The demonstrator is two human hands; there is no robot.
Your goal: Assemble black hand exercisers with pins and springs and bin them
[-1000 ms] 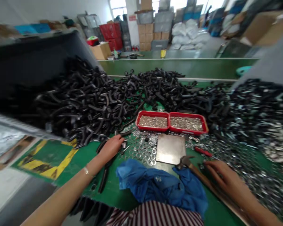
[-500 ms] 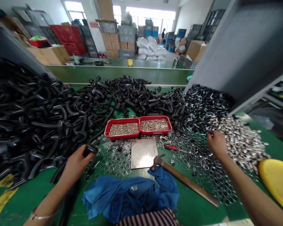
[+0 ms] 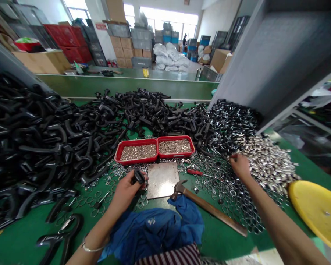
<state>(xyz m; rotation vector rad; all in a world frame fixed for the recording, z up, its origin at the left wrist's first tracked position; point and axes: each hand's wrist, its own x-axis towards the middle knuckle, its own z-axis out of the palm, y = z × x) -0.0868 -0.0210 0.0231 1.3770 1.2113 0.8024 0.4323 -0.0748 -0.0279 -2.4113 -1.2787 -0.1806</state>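
Note:
My left hand (image 3: 128, 187) is closed around a black part (image 3: 138, 176), just left of the metal plate (image 3: 162, 180). My right hand (image 3: 240, 165) has its fingers pressed together at the border between the silver cylinders (image 3: 267, 162) and the dark screws (image 3: 234, 121); what they hold, if anything, is too small to name. Metal rings (image 3: 237, 198) lie beneath and around that hand. Two red trays (image 3: 136, 161) of small metal pieces stand behind the plate. A hammer (image 3: 209, 208) lies between my hands, its head by the plate's right edge.
Black curved parts (image 3: 55, 136) are heaped at the left and back. A red screwdriver (image 3: 194, 172) lies right of the plate. Blue cloth (image 3: 154, 228) covers the front edge. A yellow lid-like disc (image 3: 317, 213) is at the right, near a grey pillar (image 3: 253, 62).
My left hand has moved right with the black part, up to the plate. Black forked parts now show at the lower left. My right hand stays by the silver cylinders; the view has shifted slightly.

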